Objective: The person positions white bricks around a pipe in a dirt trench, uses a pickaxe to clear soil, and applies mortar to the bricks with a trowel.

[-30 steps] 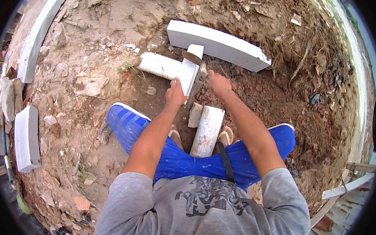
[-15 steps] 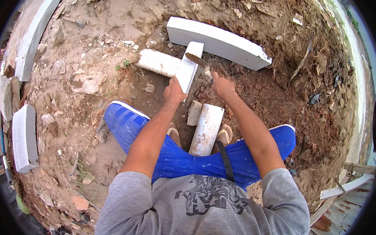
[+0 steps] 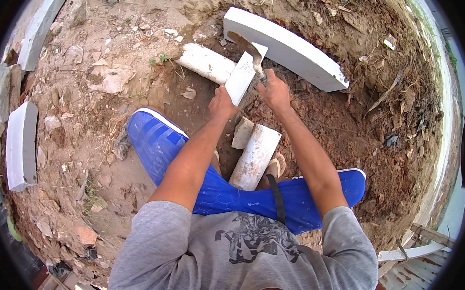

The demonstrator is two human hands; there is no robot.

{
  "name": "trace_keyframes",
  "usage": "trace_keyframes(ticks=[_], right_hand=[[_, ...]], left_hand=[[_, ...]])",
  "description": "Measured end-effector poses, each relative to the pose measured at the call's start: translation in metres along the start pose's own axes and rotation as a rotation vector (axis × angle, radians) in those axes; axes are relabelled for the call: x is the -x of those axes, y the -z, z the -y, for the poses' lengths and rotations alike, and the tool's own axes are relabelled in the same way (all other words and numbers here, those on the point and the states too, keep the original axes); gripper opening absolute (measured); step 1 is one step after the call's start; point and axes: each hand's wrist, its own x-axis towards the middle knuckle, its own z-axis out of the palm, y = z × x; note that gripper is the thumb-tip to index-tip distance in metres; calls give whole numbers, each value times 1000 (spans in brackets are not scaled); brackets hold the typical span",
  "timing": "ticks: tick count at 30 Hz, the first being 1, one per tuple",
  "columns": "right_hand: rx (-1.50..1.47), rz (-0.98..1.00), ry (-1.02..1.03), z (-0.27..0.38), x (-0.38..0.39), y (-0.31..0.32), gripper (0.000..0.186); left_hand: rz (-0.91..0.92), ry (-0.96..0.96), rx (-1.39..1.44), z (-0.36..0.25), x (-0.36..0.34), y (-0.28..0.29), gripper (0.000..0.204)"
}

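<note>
A small white block (image 3: pixel 243 78) stands tilted over the dirt in front of me, and my left hand (image 3: pixel 223 103) is closed on its near end. In my right hand (image 3: pixel 274 91) is a trowel (image 3: pixel 246 43) with a rusty, brown, curved-looking blade, held by its handle. Its blade lies over the block's far end; I cannot tell whether they touch. A dirty white pipe piece (image 3: pixel 207 63) lies against the block's left side. Nearer me, between my feet, a second white pipe piece (image 3: pixel 256 156) lies beside a broken chunk of masonry (image 3: pixel 242 133).
Beyond the block, a long white block (image 3: pixel 288 50) rests on the soil. At the left edge lie more white blocks (image 3: pixel 22 146). Rubble and a crumpled pale sheet (image 3: pixel 111 76) are scattered on the ground. Corrugated metal sheeting (image 3: pixel 411 277) is at the lower right.
The trowel blade has swung up and left towards the block's far end, more upright. Both hands have shifted slightly up and right in the picture; the whole view has turned a little.
</note>
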Motion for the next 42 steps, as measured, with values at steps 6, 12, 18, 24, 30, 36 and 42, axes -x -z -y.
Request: trace_keyframes(ticks=[6,12,18,24,30,36,42], right_hand=[[125,105,-64,-42,-24,-13,38],[68,131,-118,-14,-15,-19,41],[194,258,-136,-21,-23,-12,40],[231,278,-133,-50,-11,-16,42],[76,-22,-26,-33,-1,-30,44],[133,90,-62,-29,4,-34,40],[152,236,-143,-9,3,-19,35]], left_hand=[[-49,-71,5,-13,-5,-8,88],[-87,-89,24,5,-5,-9,88],[-78,-67,19,2,-9,-12,90],[-87,-100,45,-6,-7,-19,90],[-108,-85,31,3,-10,-16,84],[-64,-74,32,9,-9,-18,83],[-121,-87,57,11,-15,-17,85]])
